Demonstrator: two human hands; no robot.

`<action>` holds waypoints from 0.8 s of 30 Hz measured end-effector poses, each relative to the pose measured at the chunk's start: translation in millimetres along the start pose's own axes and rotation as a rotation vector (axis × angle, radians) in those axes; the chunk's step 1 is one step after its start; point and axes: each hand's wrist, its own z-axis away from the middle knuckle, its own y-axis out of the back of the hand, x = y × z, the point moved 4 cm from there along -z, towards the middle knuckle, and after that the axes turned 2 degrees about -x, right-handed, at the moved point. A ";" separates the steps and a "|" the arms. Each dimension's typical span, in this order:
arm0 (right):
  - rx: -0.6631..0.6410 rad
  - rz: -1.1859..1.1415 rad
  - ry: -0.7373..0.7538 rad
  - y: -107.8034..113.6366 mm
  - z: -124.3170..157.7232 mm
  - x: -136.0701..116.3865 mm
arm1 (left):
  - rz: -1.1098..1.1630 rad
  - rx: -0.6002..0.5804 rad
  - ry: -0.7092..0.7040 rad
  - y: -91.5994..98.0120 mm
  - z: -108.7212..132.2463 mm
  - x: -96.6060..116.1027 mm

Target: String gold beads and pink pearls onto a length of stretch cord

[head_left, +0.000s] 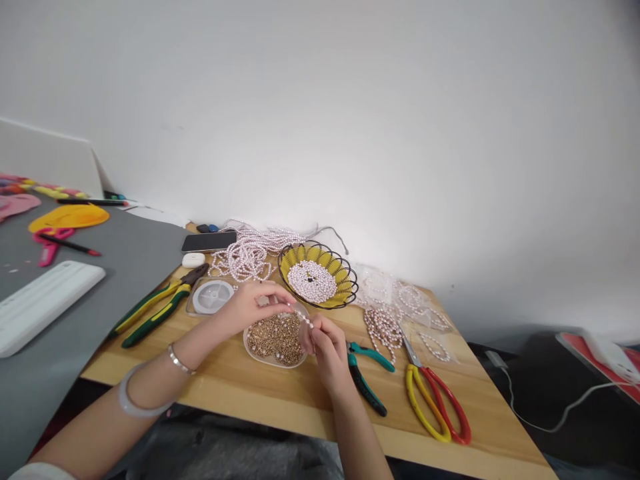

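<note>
A short bead strand (304, 319) stretches between my two hands, over a clear tub (275, 363) of gold and pale beads. My left hand (255, 305) pinches one end between thumb and fingertips. The other end is in the closed fingers of my right hand (326, 347), at the tub's right rim. Behind the tub stands a yellow basket with a black wire rim (350, 293), holding many loose pale pink beads (313, 281). Small teal-handled pliers (367, 377) lie just right of my right hand.
Scissors with red and yellow handles (435, 403) lie at the right, near bagged pink strands (420, 300). Green-and-yellow pliers (160, 303), a round white case (213, 297), a phone (209, 242) and heaped pink bead strings (245, 257) are on the left. A grey table (135, 247) adjoins.
</note>
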 end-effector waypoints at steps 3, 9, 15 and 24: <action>0.005 -0.006 0.000 -0.5 -0.2 0.3 | 0.002 0.004 -0.017 0.0 -0.1 1.9; -0.010 -0.010 0.025 0.7 -0.9 2.3 | -0.013 0.005 -0.039 0.1 -0.1 2.3; -0.006 -0.003 0.040 1.7 -1.2 2.4 | -0.024 -0.005 -0.057 0.0 -0.3 4.2; 0.005 0.036 0.018 0.4 -2.1 1.0 | -0.123 -0.019 -0.123 -1.4 0.2 3.6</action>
